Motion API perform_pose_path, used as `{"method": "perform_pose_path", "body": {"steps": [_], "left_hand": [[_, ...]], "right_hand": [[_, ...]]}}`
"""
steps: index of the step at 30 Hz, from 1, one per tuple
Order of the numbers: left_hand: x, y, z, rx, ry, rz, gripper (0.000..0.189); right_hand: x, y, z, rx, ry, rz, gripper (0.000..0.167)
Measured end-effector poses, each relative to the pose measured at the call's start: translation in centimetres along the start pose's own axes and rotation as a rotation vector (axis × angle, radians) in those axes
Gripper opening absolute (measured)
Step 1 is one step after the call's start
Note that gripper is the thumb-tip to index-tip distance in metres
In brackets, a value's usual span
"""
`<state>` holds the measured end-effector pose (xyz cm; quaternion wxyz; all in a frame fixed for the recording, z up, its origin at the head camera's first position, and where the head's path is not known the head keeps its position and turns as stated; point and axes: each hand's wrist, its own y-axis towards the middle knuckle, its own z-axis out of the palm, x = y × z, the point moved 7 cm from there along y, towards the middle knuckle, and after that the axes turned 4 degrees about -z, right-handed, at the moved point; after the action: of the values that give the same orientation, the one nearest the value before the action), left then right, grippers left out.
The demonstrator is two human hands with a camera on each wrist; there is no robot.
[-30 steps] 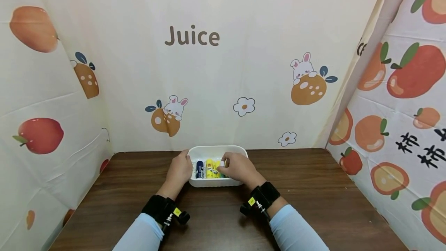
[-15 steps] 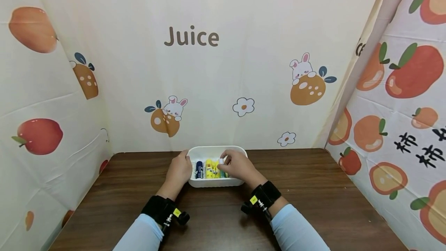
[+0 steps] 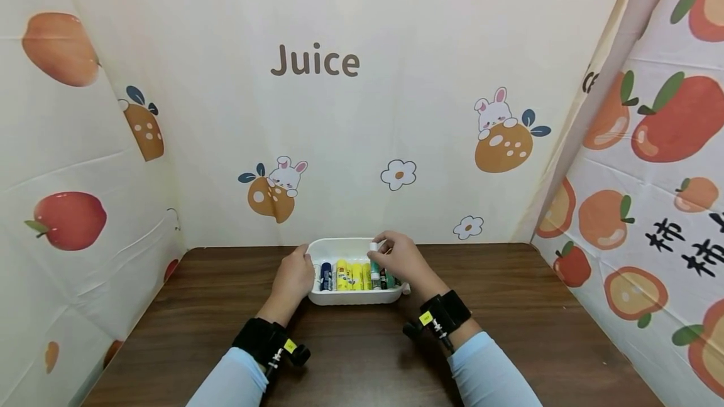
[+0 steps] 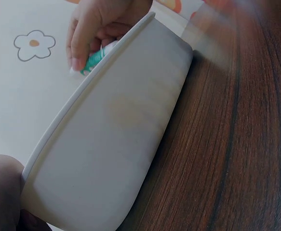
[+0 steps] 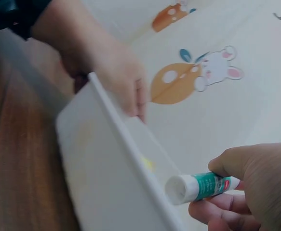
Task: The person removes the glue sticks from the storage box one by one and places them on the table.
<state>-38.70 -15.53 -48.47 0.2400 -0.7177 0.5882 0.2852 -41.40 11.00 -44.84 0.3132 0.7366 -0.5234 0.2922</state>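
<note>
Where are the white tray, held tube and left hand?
white tray (image 4: pixel 109 130): left wrist view, outer wall
held tube (image 5: pixel 207 185): right wrist view, green label
left hand (image 3: pixel 293 277): head view, back of hand
</note>
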Motion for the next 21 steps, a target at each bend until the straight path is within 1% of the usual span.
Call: {"method": "perform_pose_path", "body": {"steps": [5, 9, 13, 17, 21], "left_hand": [[0.0, 0.1, 0.1, 0.005, 0.005, -0.002, 0.052], [0.0, 0.1, 0.1, 0.005, 0.007, -0.005, 0.052], [0.0, 0.1, 0.1, 0.005, 0.008, -0.008, 0.052], [0.1, 0.1, 0.1, 0.004, 0.007, -0.011, 0.052], [0.1, 0.1, 0.1, 0.005, 0.003, -0.011, 0.052]], "right_hand": [[-0.2, -0.2, -2.1, -0.01, 0.022, 0.054, 0.033], [-0.5, -0.3, -3.8, -0.026, 0.026, 0.059, 0.032], [-1.4, -0.2, -5.3, -0.036, 0.011, 0.07, 0.032], [-2.4, -0.2, -6.5, -0.033, 0.002, 0.102, 0.033], [-3.1, -0.1, -7.2, -0.023, -0.017, 0.12, 0.034]]}}
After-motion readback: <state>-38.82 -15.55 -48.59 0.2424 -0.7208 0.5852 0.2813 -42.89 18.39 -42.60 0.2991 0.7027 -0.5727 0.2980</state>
